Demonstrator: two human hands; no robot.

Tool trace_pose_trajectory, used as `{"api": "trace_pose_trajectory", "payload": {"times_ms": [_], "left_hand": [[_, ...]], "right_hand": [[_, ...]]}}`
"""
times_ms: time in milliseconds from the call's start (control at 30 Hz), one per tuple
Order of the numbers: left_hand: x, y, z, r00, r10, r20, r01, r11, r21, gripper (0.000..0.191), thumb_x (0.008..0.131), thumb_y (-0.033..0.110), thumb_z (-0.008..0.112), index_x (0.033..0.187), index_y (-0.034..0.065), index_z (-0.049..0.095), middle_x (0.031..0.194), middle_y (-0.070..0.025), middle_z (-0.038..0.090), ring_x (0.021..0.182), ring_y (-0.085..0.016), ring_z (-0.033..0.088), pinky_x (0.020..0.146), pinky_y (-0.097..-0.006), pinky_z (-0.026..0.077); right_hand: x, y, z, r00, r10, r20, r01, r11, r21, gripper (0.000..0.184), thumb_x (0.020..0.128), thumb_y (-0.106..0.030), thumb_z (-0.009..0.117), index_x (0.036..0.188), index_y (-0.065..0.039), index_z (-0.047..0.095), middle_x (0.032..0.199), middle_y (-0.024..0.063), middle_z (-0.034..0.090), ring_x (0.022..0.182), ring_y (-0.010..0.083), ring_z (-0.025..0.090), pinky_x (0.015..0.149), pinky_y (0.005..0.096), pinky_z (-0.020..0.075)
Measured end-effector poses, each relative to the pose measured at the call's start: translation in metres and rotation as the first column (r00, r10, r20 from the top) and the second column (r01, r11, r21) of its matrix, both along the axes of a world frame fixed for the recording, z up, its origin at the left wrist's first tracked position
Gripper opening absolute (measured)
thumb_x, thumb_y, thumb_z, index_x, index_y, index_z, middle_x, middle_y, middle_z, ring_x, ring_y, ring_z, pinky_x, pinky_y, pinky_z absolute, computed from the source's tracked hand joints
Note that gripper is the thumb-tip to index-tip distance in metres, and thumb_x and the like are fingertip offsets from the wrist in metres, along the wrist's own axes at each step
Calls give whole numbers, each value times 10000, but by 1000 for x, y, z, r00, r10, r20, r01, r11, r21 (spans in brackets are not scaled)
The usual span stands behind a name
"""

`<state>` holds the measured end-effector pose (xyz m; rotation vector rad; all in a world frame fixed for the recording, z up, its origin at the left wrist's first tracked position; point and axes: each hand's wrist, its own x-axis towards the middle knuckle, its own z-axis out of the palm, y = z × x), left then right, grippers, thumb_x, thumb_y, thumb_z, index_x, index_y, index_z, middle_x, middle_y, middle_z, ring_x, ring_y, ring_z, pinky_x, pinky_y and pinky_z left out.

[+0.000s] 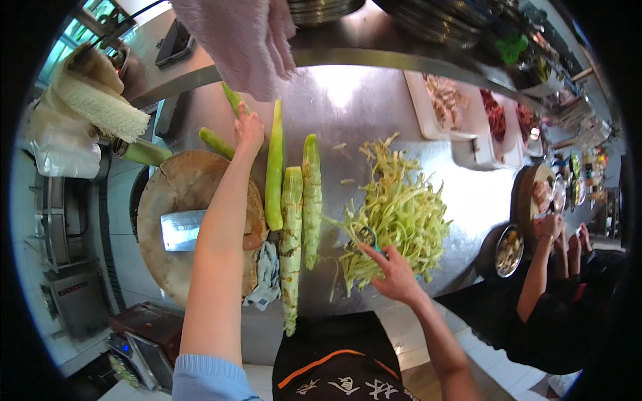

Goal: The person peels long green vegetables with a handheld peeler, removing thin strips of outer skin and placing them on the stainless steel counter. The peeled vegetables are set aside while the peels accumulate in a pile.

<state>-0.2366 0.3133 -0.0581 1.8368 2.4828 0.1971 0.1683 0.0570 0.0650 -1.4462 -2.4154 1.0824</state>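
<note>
At the back left of the metal counter, my left hand [248,129] has its fingers on a peeled green stem [231,97]. My right hand [396,273] holds a peeler [368,238] with a teal edge, over a heap of pale green peelings [406,215]. Between my arms lie a smooth peeled stem [275,165] and two stems with rough skin, one long [291,240] and one slimmer [311,200]. Another short green stem [215,142] rests behind the round wooden chopping block [170,200]. A cleaver [183,230] lies flat on that block, partly hidden by my left forearm.
A crumpled cloth [266,280] sits beside the block. Pink cloth [246,45] hangs over the shelf edge [371,57]. White tubs of cut meat [446,103] stand at the back right. At the right, other people's hands [551,225] are near another block and a metal bowl [509,250].
</note>
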Motion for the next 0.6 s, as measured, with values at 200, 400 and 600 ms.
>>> {"api": "trace_pose_trajectory", "payload": {"times_ms": [200,400,600], "left_hand": [[34,-95,49,962,-256,-100,268,955,131,202,805,109,577,992,44,616,1298,-176,441,1021,-348,540,902,-457,424],[170,-269,100,971,-197,139,202,979,-24,285,833,169,641,1037,2,532,916,-158,528,756,-299,596,560,-381,510],[211,-319,92,968,-164,192,175,984,-40,519,817,125,666,1226,-104,443,1249,-216,428,1101,-333,509,845,-367,498]], "right_hand": [[-28,0,-27,945,-248,214,247,969,32,660,794,-110,604,1397,-186,346,929,169,530,832,341,587,655,420,486],[-66,32,-15,989,-53,140,32,988,151,583,781,-75,579,1327,-211,428,908,131,530,744,319,599,564,407,496],[27,36,6,911,-38,410,-21,990,139,592,779,-70,570,1334,-219,424,896,125,533,669,307,600,567,406,498]]}}
